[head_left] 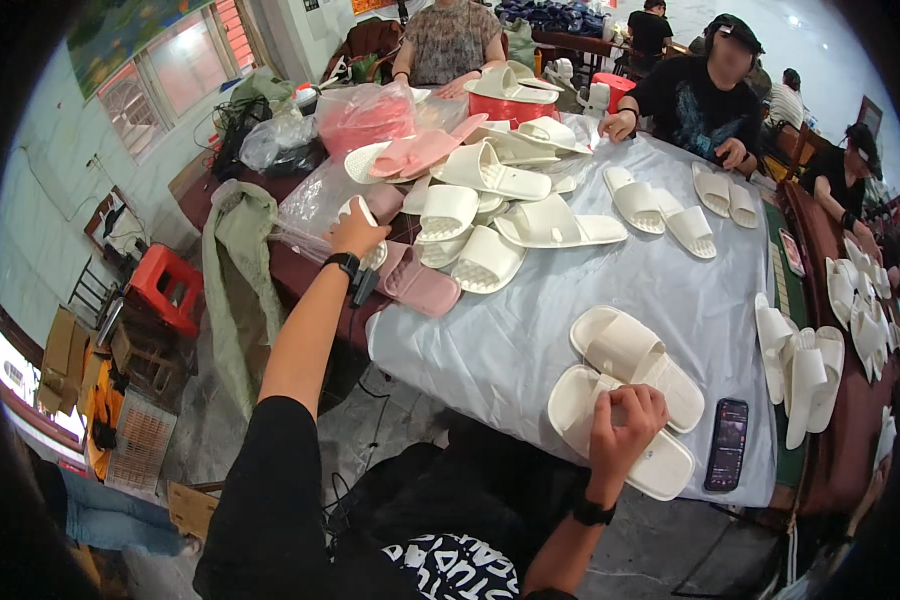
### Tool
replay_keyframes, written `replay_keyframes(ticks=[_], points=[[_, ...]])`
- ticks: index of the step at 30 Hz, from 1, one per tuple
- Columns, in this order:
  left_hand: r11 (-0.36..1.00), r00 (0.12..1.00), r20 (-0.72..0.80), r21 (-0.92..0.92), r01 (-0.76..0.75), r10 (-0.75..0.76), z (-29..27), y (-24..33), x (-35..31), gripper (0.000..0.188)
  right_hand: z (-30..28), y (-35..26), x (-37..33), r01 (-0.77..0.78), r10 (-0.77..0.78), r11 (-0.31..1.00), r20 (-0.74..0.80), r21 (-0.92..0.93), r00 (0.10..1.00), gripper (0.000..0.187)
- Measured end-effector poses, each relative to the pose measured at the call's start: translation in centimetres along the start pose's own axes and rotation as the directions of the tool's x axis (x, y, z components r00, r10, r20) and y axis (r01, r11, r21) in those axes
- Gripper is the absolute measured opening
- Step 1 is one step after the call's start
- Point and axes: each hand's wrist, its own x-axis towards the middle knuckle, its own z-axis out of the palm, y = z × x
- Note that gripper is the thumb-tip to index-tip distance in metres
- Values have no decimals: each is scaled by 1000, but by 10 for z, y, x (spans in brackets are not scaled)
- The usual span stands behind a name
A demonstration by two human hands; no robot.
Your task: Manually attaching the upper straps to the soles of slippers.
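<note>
At the left edge of a slipper pile, my left hand (pixel 358 238) is closed around a white slipper (pixel 374 257), partly hidden by the hand. Beside it lie dusty-pink slippers (pixel 420 282) and several white slippers (pixel 490 260). Near the table's front edge my right hand (pixel 625 432) has its fingers curled over the strap of a white slipper (pixel 665 468), thumb and forefinger close together. Its pair, another white slipper (pixel 635 362), lies flat right behind it, both toes pointing to the left and away.
A phone (pixel 727 445) lies right of my right hand on the sheet-covered table (pixel 490 350). More white slippers (pixel 660 212) lie farther back, others (pixel 800 370) at the right. Two people (pixel 695 110) sit across. Plastic bags (pixel 365 120) and a red stool (pixel 165 290) are leftward.
</note>
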Motion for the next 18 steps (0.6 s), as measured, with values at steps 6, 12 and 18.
replay_keyframes(ticks=[6,12,18], points=[[997,982,-188,-60,-41,29,6,-4,0,78,2,-1,-1,-13,14,1000,-9,25,1000,9],[869,878,-432,-332,-367,206,-37,52,-27,42,1,2,1,-1,1,1000,-17,-7,1000,10],[660,592,-661,-189,-727,462,-70,138,14,36,0,-2,5,-5,5,1000,-12,-4,1000,12]])
